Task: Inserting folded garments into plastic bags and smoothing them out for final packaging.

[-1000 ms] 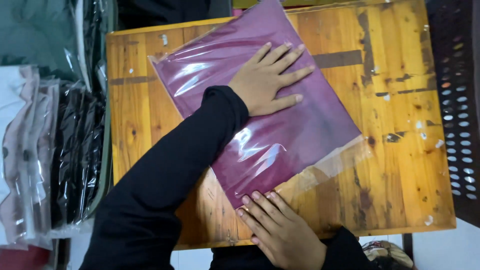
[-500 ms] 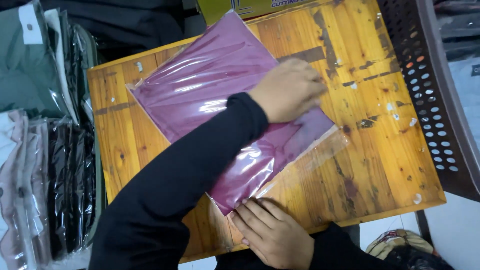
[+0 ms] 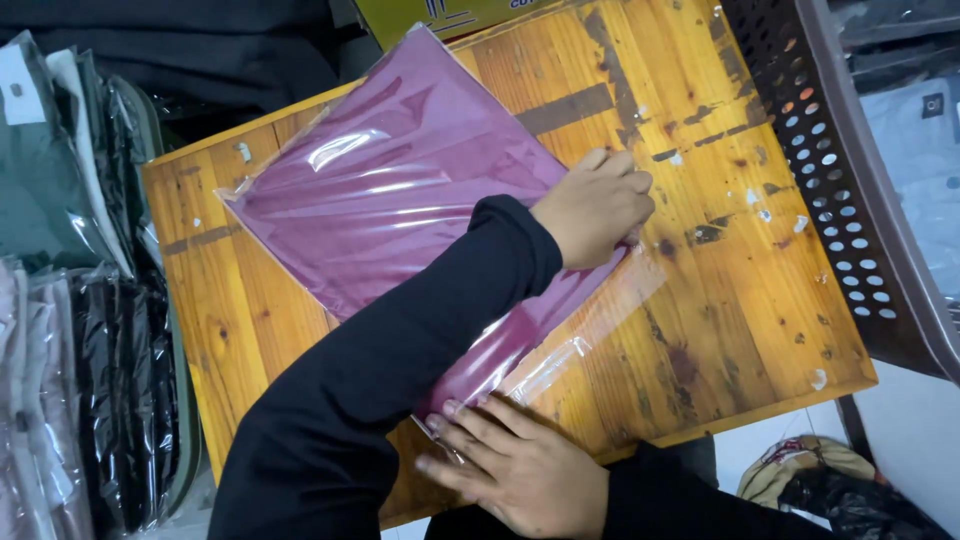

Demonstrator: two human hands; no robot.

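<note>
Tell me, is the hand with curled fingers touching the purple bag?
Touching. The head view shows the left hand pressed down on the purple bag near its open flap.

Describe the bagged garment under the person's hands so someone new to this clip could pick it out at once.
Start at the orange-brown wooden table filling the middle of the view. Lying slantwise on it is the maroon garment in a clear plastic bag, with the left hand and right hand pressing on it. The other bagged garments stand stacked off the table's left edge.

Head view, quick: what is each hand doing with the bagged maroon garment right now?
Left hand: curled closed, pressing on the bagged maroon garment near its open flap.
Right hand: open, fingers flat on the bag's near corner, gripping nothing.
</note>
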